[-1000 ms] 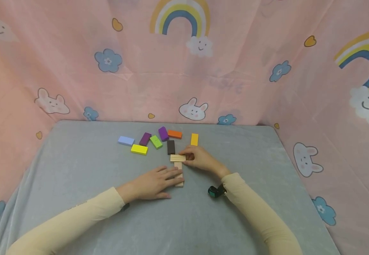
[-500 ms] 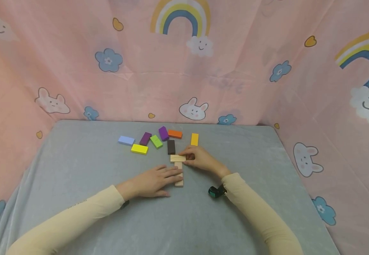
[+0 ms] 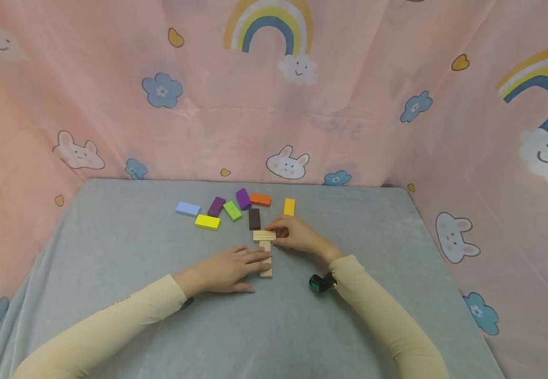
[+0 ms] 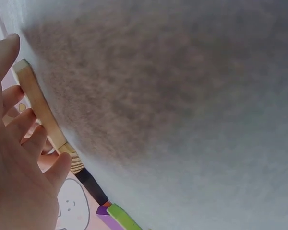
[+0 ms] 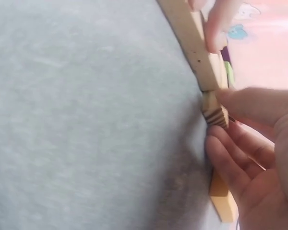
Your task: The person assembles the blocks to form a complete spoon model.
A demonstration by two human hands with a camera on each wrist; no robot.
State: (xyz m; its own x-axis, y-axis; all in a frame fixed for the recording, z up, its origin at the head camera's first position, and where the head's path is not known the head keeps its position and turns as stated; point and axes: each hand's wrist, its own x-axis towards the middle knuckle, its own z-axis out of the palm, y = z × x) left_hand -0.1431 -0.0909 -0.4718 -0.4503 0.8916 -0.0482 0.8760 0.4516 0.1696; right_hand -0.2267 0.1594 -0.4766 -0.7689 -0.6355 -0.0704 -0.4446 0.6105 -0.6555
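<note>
A plain wooden block [image 3: 266, 273] lies lengthwise on the table, partly hidden under my left hand [image 3: 221, 271]. The fingers of that hand are stretched out and rest across the block. Crosswise at its far end sits a wooden block with striped grain [image 3: 263, 235], so the two form a T. My right hand [image 3: 299, 235] pinches the right end of the striped block between thumb and fingers. The right wrist view shows the thumb at the joint between the plain block [image 5: 192, 43] and the striped block [image 5: 216, 115].
Just beyond the striped block lies a dark brown block [image 3: 254, 219]. Yellow [image 3: 207, 222], light blue [image 3: 188, 209], green [image 3: 232, 210], orange [image 3: 260, 199] and purple [image 3: 242, 199] blocks are scattered behind. A golden-yellow block [image 3: 289, 207] lies beyond the right hand. A pink curtain [image 3: 207, 131] surrounds the table.
</note>
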